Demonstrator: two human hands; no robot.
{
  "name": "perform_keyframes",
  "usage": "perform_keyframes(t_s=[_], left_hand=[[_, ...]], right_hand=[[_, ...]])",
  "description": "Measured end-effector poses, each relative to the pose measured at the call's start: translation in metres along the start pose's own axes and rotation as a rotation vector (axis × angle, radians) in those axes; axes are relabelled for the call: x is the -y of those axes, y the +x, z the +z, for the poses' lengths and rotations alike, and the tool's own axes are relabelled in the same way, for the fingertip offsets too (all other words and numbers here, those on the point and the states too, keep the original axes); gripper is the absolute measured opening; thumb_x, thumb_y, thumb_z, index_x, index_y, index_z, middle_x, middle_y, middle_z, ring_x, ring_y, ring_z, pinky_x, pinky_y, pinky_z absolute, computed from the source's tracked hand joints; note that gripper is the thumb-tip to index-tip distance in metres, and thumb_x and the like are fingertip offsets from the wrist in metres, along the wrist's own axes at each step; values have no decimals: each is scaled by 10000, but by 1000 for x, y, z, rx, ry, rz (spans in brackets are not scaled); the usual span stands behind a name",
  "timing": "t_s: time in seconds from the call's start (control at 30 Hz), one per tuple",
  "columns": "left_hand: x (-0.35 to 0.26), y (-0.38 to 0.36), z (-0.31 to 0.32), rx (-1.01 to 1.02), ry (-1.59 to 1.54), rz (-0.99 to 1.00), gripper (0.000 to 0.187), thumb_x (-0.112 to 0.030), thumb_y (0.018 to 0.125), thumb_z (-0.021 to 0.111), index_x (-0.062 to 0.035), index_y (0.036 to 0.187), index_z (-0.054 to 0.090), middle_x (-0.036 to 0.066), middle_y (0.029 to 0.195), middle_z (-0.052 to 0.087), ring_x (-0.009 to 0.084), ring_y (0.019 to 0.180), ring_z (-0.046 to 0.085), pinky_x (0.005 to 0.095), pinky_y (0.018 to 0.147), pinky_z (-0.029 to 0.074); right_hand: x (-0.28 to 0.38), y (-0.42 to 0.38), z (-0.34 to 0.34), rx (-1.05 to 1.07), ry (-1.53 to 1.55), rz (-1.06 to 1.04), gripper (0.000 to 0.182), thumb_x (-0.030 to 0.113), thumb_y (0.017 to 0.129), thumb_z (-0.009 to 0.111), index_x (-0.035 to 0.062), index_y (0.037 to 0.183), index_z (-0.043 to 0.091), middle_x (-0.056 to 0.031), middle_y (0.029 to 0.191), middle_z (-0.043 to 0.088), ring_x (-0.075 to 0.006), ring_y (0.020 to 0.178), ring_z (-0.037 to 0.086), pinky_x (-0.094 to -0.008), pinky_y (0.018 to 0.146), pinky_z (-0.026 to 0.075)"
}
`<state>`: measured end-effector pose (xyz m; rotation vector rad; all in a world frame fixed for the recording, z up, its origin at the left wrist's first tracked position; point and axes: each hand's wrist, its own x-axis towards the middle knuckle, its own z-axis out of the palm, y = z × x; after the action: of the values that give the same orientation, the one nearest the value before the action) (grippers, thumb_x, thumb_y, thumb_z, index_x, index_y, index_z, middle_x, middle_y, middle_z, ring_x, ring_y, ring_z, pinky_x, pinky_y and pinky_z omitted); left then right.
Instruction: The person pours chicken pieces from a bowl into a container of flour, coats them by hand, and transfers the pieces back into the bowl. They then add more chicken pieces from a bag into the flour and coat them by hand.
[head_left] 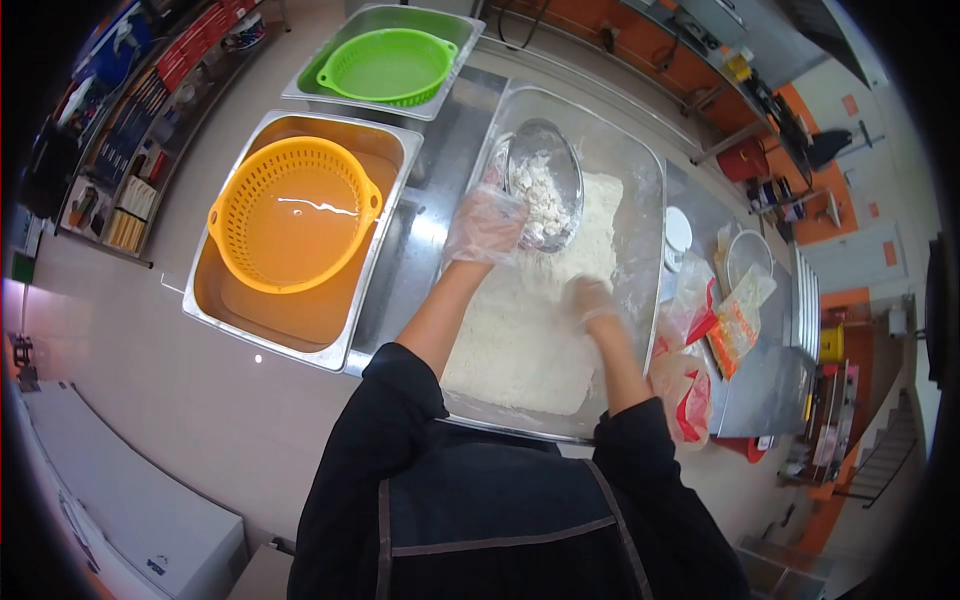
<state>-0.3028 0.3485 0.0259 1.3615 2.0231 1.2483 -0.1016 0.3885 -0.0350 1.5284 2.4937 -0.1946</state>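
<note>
Gripping the metal bowl [545, 146], upper centre, in left fingers [510, 208], powder [520, 350] already spread below, lumps [541, 198] left inside, can't read blurred right fingers [590, 298].

No text readable. Orange print on clear plastic bag [742, 312], right bench [745, 405]: too blurred and creased to make out. Small dark mark on white cabinet [140, 495], near left: too small to read. No legible brand or number.

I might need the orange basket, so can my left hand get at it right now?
Probably not unless it lets go: your left hand holds the sieve, though the way to the orange basket looks free.
</note>
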Motion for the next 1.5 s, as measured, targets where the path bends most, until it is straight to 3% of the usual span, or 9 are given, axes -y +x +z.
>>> perform_keyframes(t_s=[0.27, 0.47, 0.53, 0.87, 1.07, 1.13, 1.27, 1.4, 1.5], left_hand=[[3, 2, 11, 53, -3, 93, 432, -217, 683, 567, -4, 1047, 473, 136, 788, 581, 254, 709, 567, 333, 661, 450], [12, 3, 13, 8, 53, 65, 407, -229, 714, 549, -3, 1044, 474, 127, 782, 585, 243, 730, 563, 315, 674, 445], [12, 4, 12, -6, -1, 8, 409, -234, 720, 549, -8, 1051, 467, 127, 799, 585, 243, 742, 561, 309, 682, 443], [9, 4, 10, -21, -125, 15, 525, -238, 673, 598, -9, 1112, 426, 145, 863, 578, 254, 800, 559, 315, 715, 440], [17, 7, 16, -56, -188, 44, 515, -240, 669, 597, -16, 1104, 437, 150, 877, 577, 274, 816, 554, 328, 733, 433], [14, 7, 12, -44, -190, 24, 506, -252, 672, 593, -16, 1094, 444, 154, 890, 574, 282, 824, 552, 332, 741, 430], [22, 5, 17, -68, -65, 16, 490, -278, 677, 583, -19, 1075, 458, 154, 895, 573, 280, 826, 552, 329, 745, 427], [22, 4, 16, -80, -59, 7, 491, -289, 677, 582, -20, 1070, 462, 151, 877, 576, 278, 814, 554, 329, 735, 430], [19, 4, 17, -103, -95, 29, 477, -265, 672, 591, -15, 1059, 468, 161, 875, 572, 285, 799, 556, 334, 725, 431]], right_hand=[[29, -17, -137, -432, 163, -28, 232, 239, 732, 493, 57, 860, 558, -143, 857, 569, -289, 858, 532, -397, 738, 409], [15, -77, 14, 348, 508, -695, 179, 199, 778, 461, 66, 858, 550, -92, 753, 555, -207, 765, 545, -337, 716, 420], [42, -95, 31, 680, 452, -570, 197, 226, 778, 463, 57, 833, 548, -105, 749, 563, -229, 720, 542, -340, 681, 419], [-7, -12, 24, -6, 979, 80, 214, 207, 829, 413, 50, 820, 558, -66, 743, 559, -119, 616, 522, -281, 567, 437], [-3, 19, 69, -647, -341, -294, 327, 215, 823, 376, 67, 1107, 443, -163, 940, 561, -243, 779, 568, -351, 613, 450], [35, -6, 71, 236, -103, -146, 409, 245, 815, 390, 69, 1183, 364, -159, 1047, 513, -300, 921, 517, -430, 733, 428], [40, -71, 46, -479, -217, -526, 397, 248, 801, 395, 86, 1163, 385, -152, 1068, 502, -302, 905, 524, -363, 703, 448], [2, -16, 83, 181, 77, -193, 359, 305, 829, 366, 77, 1095, 447, -128, 1010, 543, -293, 882, 533, -390, 725, 445], [19, 15, 91, 144, 62, -102, 357, 297, 834, 348, 62, 1077, 463, -127, 1020, 539, -301, 891, 527, -407, 740, 429]])
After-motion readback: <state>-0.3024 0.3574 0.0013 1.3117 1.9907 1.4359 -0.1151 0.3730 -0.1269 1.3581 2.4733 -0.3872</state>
